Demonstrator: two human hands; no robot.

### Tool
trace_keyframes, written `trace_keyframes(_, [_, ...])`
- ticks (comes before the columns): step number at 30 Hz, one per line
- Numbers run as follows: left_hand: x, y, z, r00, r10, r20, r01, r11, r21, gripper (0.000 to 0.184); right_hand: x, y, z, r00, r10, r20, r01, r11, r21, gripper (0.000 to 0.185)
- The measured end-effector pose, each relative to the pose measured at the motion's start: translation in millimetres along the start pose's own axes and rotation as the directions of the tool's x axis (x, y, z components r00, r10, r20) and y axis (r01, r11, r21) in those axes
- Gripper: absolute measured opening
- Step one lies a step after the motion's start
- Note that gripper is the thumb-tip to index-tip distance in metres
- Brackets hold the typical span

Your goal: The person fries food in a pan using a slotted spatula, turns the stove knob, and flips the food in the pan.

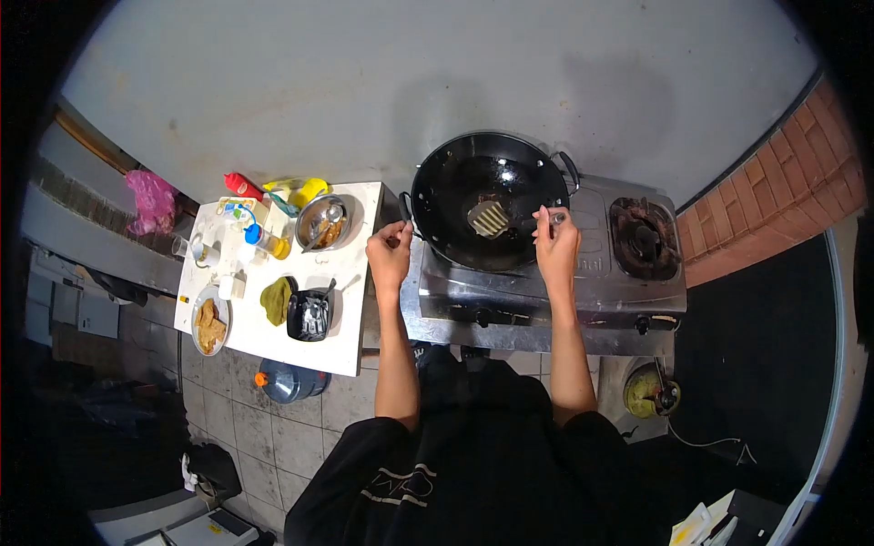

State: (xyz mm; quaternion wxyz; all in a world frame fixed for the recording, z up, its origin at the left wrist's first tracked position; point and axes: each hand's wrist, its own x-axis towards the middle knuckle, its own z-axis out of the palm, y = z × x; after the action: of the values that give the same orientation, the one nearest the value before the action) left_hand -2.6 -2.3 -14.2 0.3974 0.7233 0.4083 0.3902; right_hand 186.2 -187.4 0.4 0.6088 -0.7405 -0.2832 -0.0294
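A large black wok (455,223) sits on the left side of the steel gas stove (583,296). My right hand (557,241) is closed on the handle of a slotted spatula (489,219), whose head lies inside the wok near a small dark piece of food. At the wok's left handle (405,207) is my left hand (390,255), its fingers curled; whether they grip the handle is hard to make out. The wok's inside looks dark and shiny.
Left of the stove stands a white table (341,350) with a metal bowl (341,227), a black dish (310,318), a plate of food (211,325), an oil bottle (266,240) and a red bottle (241,185). A second burner (645,238) is at right; a water jug (293,382) stands below.
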Motion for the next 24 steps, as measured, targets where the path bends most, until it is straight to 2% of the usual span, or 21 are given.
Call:
trace_keyframes(5, [0.1,-0.9,-1.5,0.999,0.044,-0.016,-0.044,0.999,0.015,0.024,3.7,-6.0,4.6,0.997,-0.036,-0.065,0.034,0.999,-0.022,0.025])
trace_keyframes(7, [1.7,0.0,-2.9,1.0,0.025,-0.002,-0.025,1.0,-0.011,0.024,3.1,-15.1,5.4,0.997,0.059,-0.058,-0.061,0.998,-0.02,0.022])
trace_keyframes(10, [-2.3,3.8,-3.2,1.0,0.008,-0.001,-0.008,1.0,-0.023,0.023,3.6,-19.4,7.6,0.998,0.033,-0.047,-0.036,0.998,-0.054,0.022])
trace_keyframes(12, [-2.8,4.0,-2.6,0.999,0.046,-0.02,-0.046,0.999,-0.007,0.023,1.6,-22.6,4.3,0.996,0.085,-0.021,-0.086,0.995,-0.04,0.023])
trace_keyframes(14, [-2.7,5.0,-2.9,1.0,0.022,-0.013,-0.022,1.0,-0.021,0.023,0.2,-23.0,3.2,0.994,0.105,-0.032,-0.103,0.993,0.051,0.022])
trace_keyframes(18, [-2.0,8.3,-2.9,0.999,0.038,-0.029,-0.038,0.999,-0.002,0.023,-2.6,-35.0,1.9,0.993,0.092,-0.077,-0.089,0.995,0.047,0.023])
trace_keyframes(20, [-1.8,5.0,-3.1,1.0,0.022,-0.021,-0.022,1.0,-0.01,0.023,-0.9,-44.1,-4.1,0.988,0.082,-0.131,-0.056,0.98,0.192,0.022])
trace_keyframes(24, [1.0,-0.1,-1.5,1.0,-0.001,-0.006,0.001,1.0,-0.031,0.024,1.6,-50.7,-12.9,0.989,0.112,-0.099,-0.096,0.983,0.155,0.023])
